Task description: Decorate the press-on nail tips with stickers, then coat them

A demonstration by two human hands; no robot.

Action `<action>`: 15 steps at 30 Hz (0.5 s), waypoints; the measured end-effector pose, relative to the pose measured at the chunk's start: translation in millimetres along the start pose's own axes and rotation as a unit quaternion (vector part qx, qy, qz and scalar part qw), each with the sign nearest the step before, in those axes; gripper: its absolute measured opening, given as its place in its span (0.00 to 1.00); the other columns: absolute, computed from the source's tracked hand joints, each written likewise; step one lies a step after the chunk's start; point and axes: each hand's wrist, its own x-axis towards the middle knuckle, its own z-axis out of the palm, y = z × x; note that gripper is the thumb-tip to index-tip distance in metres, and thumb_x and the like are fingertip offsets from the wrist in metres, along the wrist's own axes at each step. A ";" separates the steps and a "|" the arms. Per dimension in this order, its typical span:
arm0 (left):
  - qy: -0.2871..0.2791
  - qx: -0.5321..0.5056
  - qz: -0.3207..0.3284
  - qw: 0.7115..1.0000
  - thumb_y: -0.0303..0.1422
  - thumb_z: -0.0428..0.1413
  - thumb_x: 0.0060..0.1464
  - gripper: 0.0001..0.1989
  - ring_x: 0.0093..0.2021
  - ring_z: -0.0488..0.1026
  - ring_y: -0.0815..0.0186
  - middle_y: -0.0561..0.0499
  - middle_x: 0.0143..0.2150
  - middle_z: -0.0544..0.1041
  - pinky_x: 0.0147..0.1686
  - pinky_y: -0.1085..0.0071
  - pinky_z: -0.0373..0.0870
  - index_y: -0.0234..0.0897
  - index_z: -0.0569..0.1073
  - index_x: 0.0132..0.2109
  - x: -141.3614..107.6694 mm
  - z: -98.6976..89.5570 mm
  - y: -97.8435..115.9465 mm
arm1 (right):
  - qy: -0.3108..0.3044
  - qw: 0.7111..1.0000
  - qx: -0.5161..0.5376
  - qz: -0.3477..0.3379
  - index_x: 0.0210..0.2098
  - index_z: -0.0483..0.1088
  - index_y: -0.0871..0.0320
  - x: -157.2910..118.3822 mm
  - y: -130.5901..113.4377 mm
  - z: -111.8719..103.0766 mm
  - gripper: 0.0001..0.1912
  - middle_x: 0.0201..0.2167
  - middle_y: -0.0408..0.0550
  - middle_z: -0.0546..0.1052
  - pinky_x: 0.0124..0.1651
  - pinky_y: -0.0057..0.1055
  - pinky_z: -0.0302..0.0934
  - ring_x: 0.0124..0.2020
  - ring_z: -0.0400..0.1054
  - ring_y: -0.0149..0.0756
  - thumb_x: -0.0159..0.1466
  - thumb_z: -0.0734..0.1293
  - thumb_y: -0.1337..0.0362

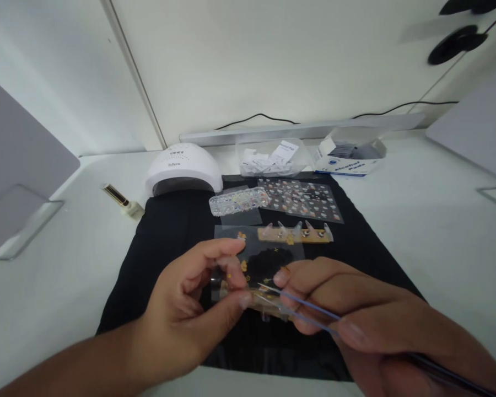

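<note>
My left hand (182,309) pinches the near edge of a clear sticker sheet (268,256) with gold designs between thumb and fingers. The sheet's near edge curls up there. Tweezers (314,313) with bluish arms are held in my right hand (372,314); their tips are apart, close to the curled edge and a small gold sticker. A wooden strip (273,309) shows partly below the sheet, mostly covered by it and my fingers. Beyond the sheet lies a wooden stand (295,235) with several pointed nail tips, some decorated.
A black cloth (169,242) covers the table's middle. Behind stand a white nail lamp (184,165), a clear tub (273,160) of packets and an alcohol pad box (349,157). A rhinestone case (237,201) and another sticker sheet (301,198) lie nearer. A polish bottle (124,203) is left.
</note>
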 end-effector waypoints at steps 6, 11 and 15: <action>0.016 0.003 0.032 0.999 0.16 0.62 0.56 0.29 0.38 0.75 0.73 0.56 0.38 0.76 0.42 0.82 0.75 0.50 0.73 0.58 -1.3 0.5 -3.9 | -0.009 0.999 -0.024 -0.026 0.56 0.76 0.51 -8.2 3.9 -2.7 0.16 0.35 0.49 0.83 0.52 0.43 0.76 0.41 0.80 0.43 0.71 0.65 0.58; 0.011 -0.001 0.048 0.999 0.16 0.61 0.57 0.30 0.38 0.73 0.74 0.56 0.38 0.74 0.43 0.82 0.73 0.51 0.70 0.60 -2.6 1.5 -7.4 | -0.019 0.999 -0.042 -0.024 0.56 0.75 0.49 -9.9 5.2 -4.8 0.15 0.34 0.47 0.83 0.50 0.44 0.77 0.40 0.80 0.43 0.74 0.62 0.57; 0.007 0.000 0.040 0.999 0.16 0.61 0.57 0.30 0.38 0.73 0.73 0.56 0.39 0.74 0.42 0.82 0.73 0.51 0.70 0.60 -2.8 1.3 -8.6 | -0.003 0.998 -0.050 -0.030 0.56 0.76 0.48 -10.8 6.1 -2.3 0.15 0.32 0.47 0.83 0.47 0.44 0.78 0.37 0.81 0.43 0.73 0.63 0.57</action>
